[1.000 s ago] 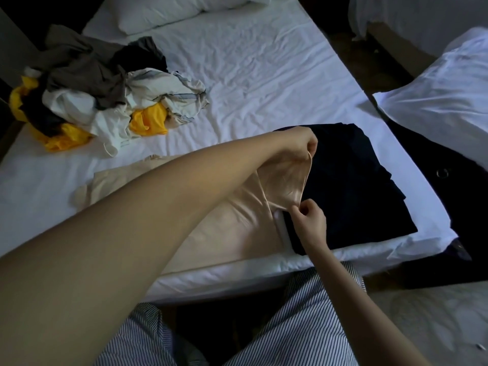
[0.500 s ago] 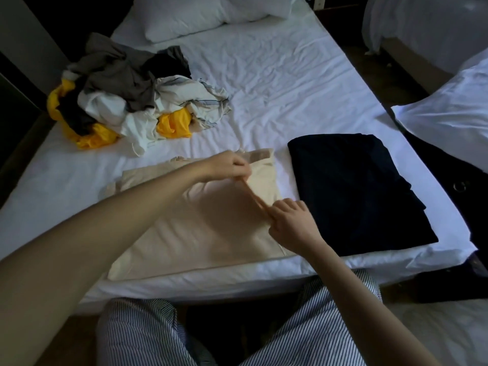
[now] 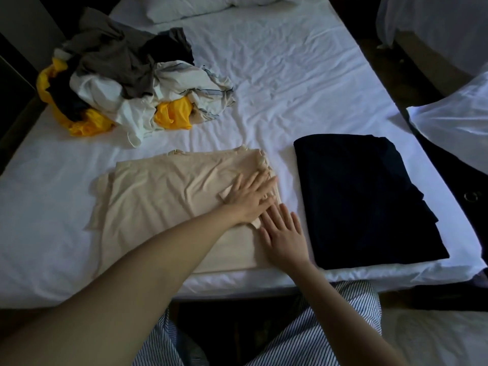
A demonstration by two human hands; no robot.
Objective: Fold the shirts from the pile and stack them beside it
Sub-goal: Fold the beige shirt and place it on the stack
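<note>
A beige shirt (image 3: 169, 196) lies spread flat on the white bed (image 3: 290, 83), near its front edge. My left hand (image 3: 250, 196) presses flat on the shirt's right side, fingers straight. Beside it, my right hand (image 3: 284, 231) rests flat on the same right edge, fingers spread. A folded dark navy shirt (image 3: 364, 199) lies to the right of the beige one, apart from it. The pile of unfolded shirts (image 3: 126, 80), grey, white, yellow and black, sits at the bed's far left.
A white pillow (image 3: 195, 6) lies at the head of the bed. Another pillow (image 3: 454, 130) sits on dark furniture to the right. My striped trousers (image 3: 330, 326) show below the bed's front edge.
Both hands pinched the beige shirt's right flap and folded it over to the left. They have let go and now lie flat on the cloth. The view has shifted down.
</note>
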